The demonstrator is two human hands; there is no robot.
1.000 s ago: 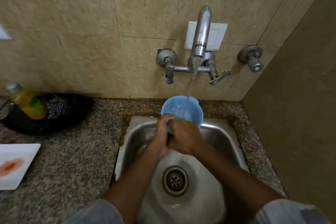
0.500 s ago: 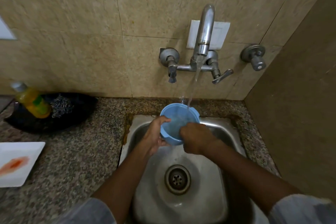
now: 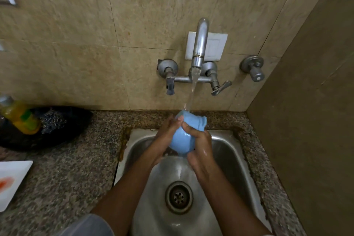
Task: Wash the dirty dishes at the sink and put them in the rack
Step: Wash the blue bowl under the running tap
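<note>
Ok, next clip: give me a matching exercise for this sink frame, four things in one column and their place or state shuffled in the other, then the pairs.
Things:
1. light blue plastic bowl
2. white square plate with a red smear
3. yellow bottle with a green label
4. round metal drain

Places or states:
A. lying on the black tray at the far left
B. in the bottom of the steel sink
C. held in both hands under the running water
D. flat on the granite counter, at the left edge

Pairs: 1-C, 2-D, 3-A, 4-B

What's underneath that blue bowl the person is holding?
Below the blue bowl lies the steel sink, with water running off toward the drain. Both hands cover the bowl's sides; its inside faces away, unseen.
</note>
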